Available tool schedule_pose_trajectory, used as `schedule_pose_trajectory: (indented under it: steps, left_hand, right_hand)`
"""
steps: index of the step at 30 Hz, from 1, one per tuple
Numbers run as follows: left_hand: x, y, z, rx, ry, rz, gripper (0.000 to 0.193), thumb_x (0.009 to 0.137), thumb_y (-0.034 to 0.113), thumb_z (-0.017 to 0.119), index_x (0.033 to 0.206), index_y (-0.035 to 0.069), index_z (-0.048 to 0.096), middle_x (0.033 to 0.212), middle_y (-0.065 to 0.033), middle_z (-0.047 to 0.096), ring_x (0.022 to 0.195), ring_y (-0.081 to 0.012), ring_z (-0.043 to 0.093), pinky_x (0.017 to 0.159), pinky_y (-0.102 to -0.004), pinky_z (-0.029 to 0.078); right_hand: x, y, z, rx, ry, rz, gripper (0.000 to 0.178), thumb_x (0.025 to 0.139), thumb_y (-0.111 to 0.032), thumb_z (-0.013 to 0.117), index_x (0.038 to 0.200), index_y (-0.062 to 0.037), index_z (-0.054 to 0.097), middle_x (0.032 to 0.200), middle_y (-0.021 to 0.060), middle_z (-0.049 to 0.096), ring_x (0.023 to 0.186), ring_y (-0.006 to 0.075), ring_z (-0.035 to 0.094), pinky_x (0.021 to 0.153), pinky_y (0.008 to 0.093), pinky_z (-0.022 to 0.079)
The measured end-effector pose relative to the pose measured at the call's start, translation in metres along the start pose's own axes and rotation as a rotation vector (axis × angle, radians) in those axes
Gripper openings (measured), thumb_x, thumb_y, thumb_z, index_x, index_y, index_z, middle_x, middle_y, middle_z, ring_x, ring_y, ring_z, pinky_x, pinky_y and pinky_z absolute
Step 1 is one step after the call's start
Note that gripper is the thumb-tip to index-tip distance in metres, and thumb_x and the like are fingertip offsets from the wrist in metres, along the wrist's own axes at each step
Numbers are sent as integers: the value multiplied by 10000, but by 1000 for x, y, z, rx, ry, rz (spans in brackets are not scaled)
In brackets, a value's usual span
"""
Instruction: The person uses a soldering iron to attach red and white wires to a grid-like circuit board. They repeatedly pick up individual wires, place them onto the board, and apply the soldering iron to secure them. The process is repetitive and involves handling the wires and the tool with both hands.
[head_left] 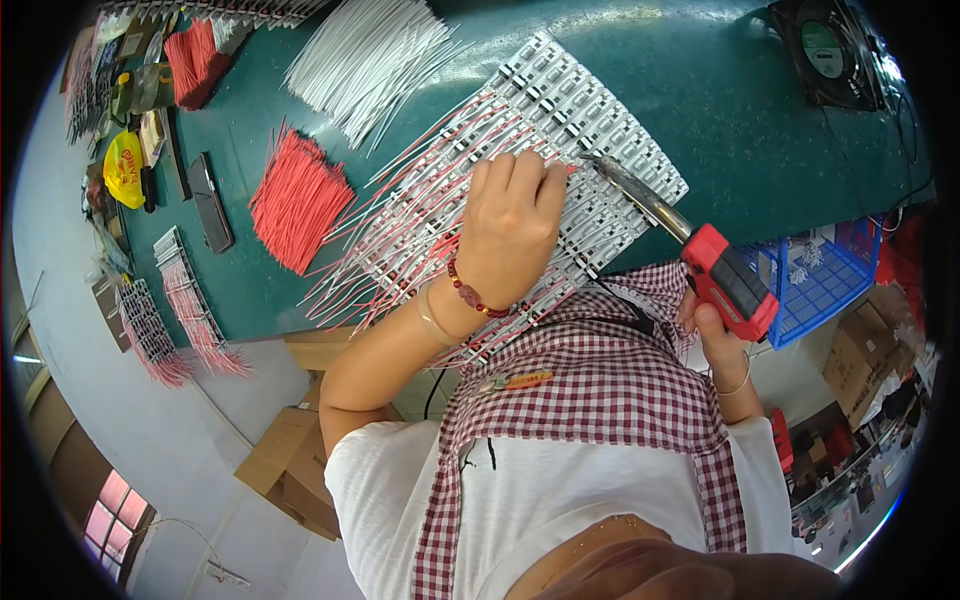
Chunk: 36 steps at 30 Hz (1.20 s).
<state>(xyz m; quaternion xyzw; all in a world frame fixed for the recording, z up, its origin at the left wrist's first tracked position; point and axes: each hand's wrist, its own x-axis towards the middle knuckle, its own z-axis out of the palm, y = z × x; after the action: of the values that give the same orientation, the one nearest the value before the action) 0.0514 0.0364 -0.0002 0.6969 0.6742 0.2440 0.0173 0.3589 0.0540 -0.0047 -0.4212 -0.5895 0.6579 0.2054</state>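
Observation:
My left hand (pixel 512 215) is closed in a pinch over the rows of small white parts (pixel 600 120), and a short red wire end (pixel 571 170) shows at its fingertips. A red and black soldering gun (pixel 722 275) is held by its handle in my right hand (pixel 715 340). Its metal barrel slants up and left, with the tip over the parts just right of my left fingers. Many red and white wires (pixel 400 215) stick out leftward from the rows. Contact between tip and wire is too small to make out.
On the green table (pixel 720 60) lie a red wire bundle (pixel 297 205), a white wire bundle (pixel 370 65) and a phone (pixel 209 203). Wired strips (pixel 190 295) lie at the left edge. A small fan (pixel 825 55) stands far right; a blue basket (pixel 815 285) is below it.

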Motion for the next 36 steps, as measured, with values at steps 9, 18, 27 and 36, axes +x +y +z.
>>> schedule_pose_trajectory:
  steps: [9,18,27,36]
  left_hand:
    - [-1,0,0,-6,7,-13,103,771,29,679,870,21,656,741,-65,460,692,-227,480,637,-355,394]
    - [1,5,-3,40,-41,-48,101,762,31,688,853,31,646,744,-68,477,702,-233,502,648,-368,404]
    - [1,6,-6,-19,23,-73,114,751,50,695,860,61,665,728,-42,480,699,-219,505,646,-359,381]
    - [-9,14,3,-43,1,-71,107,784,57,647,883,18,660,770,-63,480,732,-221,492,650,-357,369]
  right_hand:
    - [11,1,7,-262,32,-77,219,874,-182,675,1013,-13,671,901,86,654,765,195,629,643,308,481]
    - [10,-21,7,80,-1,-25,255,919,-241,650,986,3,616,810,20,589,705,114,543,635,272,439]
    - [4,-18,9,79,28,-19,229,914,-230,649,912,-4,611,748,30,578,651,116,525,591,265,422]
    - [1,-5,5,49,-3,59,223,896,-214,664,911,5,625,754,30,598,660,118,543,597,269,443]
